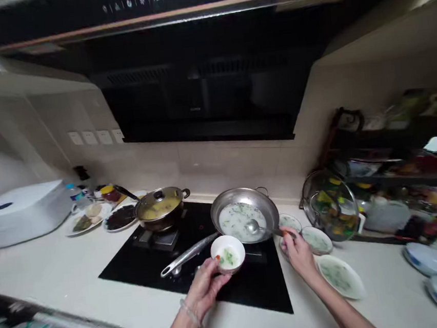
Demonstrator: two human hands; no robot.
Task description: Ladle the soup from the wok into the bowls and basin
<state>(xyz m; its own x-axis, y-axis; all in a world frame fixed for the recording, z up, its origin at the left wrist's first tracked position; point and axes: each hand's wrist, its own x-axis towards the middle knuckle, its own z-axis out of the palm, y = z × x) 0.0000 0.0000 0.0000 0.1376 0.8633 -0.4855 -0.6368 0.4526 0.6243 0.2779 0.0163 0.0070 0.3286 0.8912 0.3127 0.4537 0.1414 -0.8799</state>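
My left hand (208,283) grips a small white bowl (236,265) by its side, held above the front of the black cooktop (254,289). Pale soup with green bits lies in the bowl. My right hand (299,251) is closed around the handle of a ladle (253,226), whose head rests in the wok. The metal wok (272,215) sits on the right burner and holds whitish soup with chopped greens. Its long handle (188,255) points toward the front left, passing close to the bowl.
Several filled bowls, one a larger white bowl (357,284), stand right of the cooktop. A lidded pan (162,223) occupies the left burner, beside plates of food (70,229). A glass lid (328,205) leans on the right rack. Blue-rimmed plates (432,259) lie far right; the range hood (198,109) hangs above.
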